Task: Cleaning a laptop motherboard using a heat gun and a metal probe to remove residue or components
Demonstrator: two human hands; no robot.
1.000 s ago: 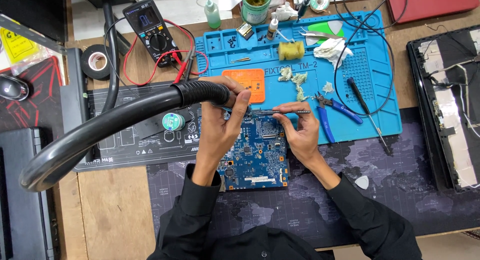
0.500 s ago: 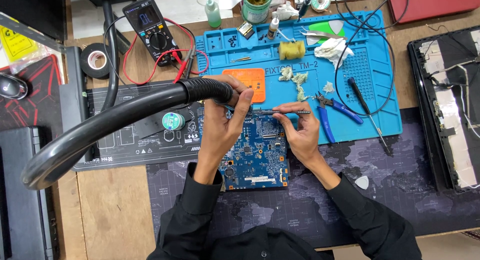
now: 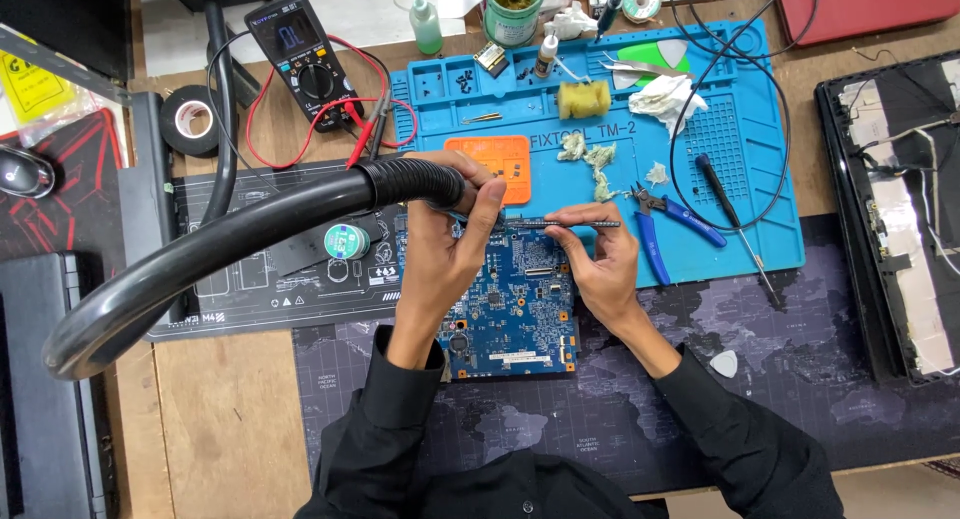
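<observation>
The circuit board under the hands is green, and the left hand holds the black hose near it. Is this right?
Not quite: the head view shows the circuit board is blue, not green. The left hand does hold the black hose near it.

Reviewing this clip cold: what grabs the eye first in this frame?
The thick black corrugated hose sweeps in from the left, its mouth gripped by the left hand over the blue circuit board at centre. The right hand pinches a thin dark tool laid across the board's top edge. Behind them lies a bright blue work mat strewn with small tools, with a multimeter and its red leads at upper left.
</observation>
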